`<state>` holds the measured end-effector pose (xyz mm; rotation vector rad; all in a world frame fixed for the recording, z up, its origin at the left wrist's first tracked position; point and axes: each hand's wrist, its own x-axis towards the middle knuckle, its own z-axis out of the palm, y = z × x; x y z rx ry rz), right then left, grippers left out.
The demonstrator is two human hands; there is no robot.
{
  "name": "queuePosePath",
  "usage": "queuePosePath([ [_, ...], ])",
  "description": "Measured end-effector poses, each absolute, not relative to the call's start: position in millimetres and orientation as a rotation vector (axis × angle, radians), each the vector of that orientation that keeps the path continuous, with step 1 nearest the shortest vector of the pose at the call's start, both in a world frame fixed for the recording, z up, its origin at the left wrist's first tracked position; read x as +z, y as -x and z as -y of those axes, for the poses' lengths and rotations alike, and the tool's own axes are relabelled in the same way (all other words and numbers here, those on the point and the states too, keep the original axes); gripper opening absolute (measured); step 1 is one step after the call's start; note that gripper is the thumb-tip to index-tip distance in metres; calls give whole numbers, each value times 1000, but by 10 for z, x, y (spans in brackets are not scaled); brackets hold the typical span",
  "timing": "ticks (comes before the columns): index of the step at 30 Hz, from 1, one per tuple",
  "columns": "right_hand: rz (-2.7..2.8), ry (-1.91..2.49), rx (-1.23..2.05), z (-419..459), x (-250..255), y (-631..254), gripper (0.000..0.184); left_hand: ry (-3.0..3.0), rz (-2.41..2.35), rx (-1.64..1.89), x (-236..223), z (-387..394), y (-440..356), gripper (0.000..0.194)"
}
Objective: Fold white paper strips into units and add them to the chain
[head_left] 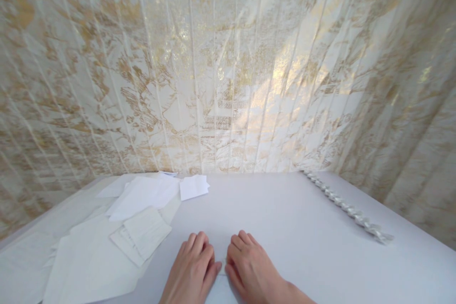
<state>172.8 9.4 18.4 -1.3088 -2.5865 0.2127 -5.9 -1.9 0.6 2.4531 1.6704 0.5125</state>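
Observation:
My left hand [194, 268] and my right hand [249, 266] lie side by side, palms down, near the front edge of a white table [285, 213]. Their fingers are curled and pressed onto a small white piece of paper [221, 275] that shows only in the narrow gap between them; most of it is hidden under the hands. Both thumbs nearly meet over that paper.
Loose white paper sheets and folded napkins [142, 232] are scattered over the table's left half, with a small folded piece [194, 186] at the back. A row of folded white pieces [347, 209] runs diagonally at the right. A gold-and-white curtain [228, 66] hangs behind.

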Motion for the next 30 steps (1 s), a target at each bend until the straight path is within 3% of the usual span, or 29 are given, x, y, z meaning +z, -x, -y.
queuePosePath([
  [8,2592,1248,194,-107,155,-1739,7,-2371,-1609,572,104,35,80,11],
  [16,2555,941,396,-135,178,-1894,36,-2309,-1555,599,96,20,108,12],
  [24,2657,720,90,-111,174,-2054,19,-2313,-1560,644,85,9,99,13],
  [30,2650,766,83,9,240,-2304,22,-2359,-1426,645,85,16,122,16],
])
